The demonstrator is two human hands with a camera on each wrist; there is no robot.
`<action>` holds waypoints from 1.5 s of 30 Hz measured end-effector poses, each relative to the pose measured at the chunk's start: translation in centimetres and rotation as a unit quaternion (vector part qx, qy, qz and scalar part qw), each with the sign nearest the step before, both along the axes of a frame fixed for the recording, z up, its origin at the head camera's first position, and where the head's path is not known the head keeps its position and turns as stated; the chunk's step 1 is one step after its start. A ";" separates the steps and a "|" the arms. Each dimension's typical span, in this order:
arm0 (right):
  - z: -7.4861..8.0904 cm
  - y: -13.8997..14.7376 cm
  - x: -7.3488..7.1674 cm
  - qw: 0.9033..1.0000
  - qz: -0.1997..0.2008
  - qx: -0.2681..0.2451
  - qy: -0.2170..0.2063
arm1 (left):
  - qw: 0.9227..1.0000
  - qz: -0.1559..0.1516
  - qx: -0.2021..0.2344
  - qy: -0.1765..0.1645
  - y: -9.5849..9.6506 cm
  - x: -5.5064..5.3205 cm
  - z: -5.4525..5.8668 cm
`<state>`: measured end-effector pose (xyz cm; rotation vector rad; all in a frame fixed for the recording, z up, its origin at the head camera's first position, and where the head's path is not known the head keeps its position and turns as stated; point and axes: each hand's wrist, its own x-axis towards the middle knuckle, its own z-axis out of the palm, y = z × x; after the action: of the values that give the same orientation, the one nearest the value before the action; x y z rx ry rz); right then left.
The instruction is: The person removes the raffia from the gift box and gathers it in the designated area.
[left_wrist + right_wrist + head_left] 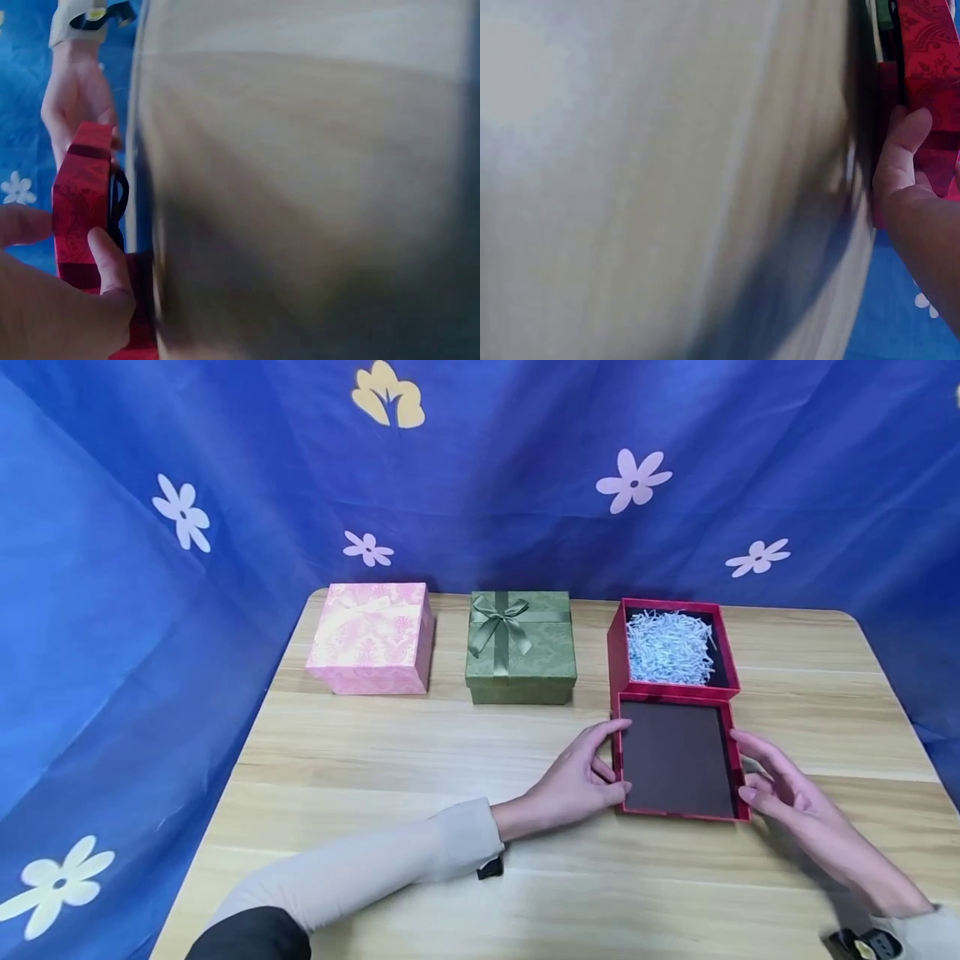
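Observation:
A red gift box lid (678, 760) lies with its dark inner side facing up, in front of the open red gift box (618, 652). Light blue shredded paper (670, 647) fills most of that box. My left hand (573, 781) grips the lid's left side, its thumb and a finger on the rim. On the opposite side, my right hand (798, 806) holds the rim between thumb and fingers. The left wrist view shows the lid's patterned red side (81, 199) and a dark ribbon loop (118, 199) under its face. The right wrist view shows the right thumb (911, 131) against the lid.
A green gift box (521, 647) with a ribbon bow stands left of the red box, and a pink gift box (371, 639) stands farther left. All are on a wooden table (360, 760). A blue flowered cloth (487, 468) hangs behind it.

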<state>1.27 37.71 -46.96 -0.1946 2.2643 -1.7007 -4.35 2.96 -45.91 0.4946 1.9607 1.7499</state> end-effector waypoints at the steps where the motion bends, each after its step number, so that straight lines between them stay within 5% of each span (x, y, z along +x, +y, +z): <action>1: -0.2 0.1 0.0 1.000 0.001 -0.011 0.007 | 1.000 -0.001 -0.004 0.003 0.2 0.0 -0.2; 6: -1.2 0.6 0.1 0.998 0.000 -0.053 0.023 | 1.000 -0.013 -0.021 0.004 1.0 0.2 -0.9; 13: -1.5 0.2 0.5 0.999 -0.019 0.037 0.031 | 0.999 -0.033 -0.027 -0.005 1.2 0.5 -1.7; 21: -1.4 0.2 0.4 0.997 -0.032 0.066 0.008 | 0.998 -0.060 -0.033 -0.017 0.9 0.2 -1.5; 29: -1.1 -0.3 -1.3 0.998 -0.035 0.008 0.052 | 0.997 -0.049 -0.051 -0.021 0.2 -0.5 -0.7; 33: 0.4 -0.7 -2.4 0.992 -0.066 0.043 0.099 | 0.998 -0.004 -0.059 -0.004 0.1 -1.2 0.0; 39: 4.0 -2.0 -5.4 0.967 -0.162 0.143 0.132 | 0.998 0.046 -0.034 0.004 0.9 -3.2 1.6; 45: 6.7 -3.5 -9.1 0.972 -0.137 0.133 0.139 | 0.997 0.068 -0.040 0.026 2.3 -5.4 2.2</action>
<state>-7.87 34.25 -40.31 -0.0640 2.8138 -1.5478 -9.74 5.26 -43.73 0.3900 2.1363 1.7482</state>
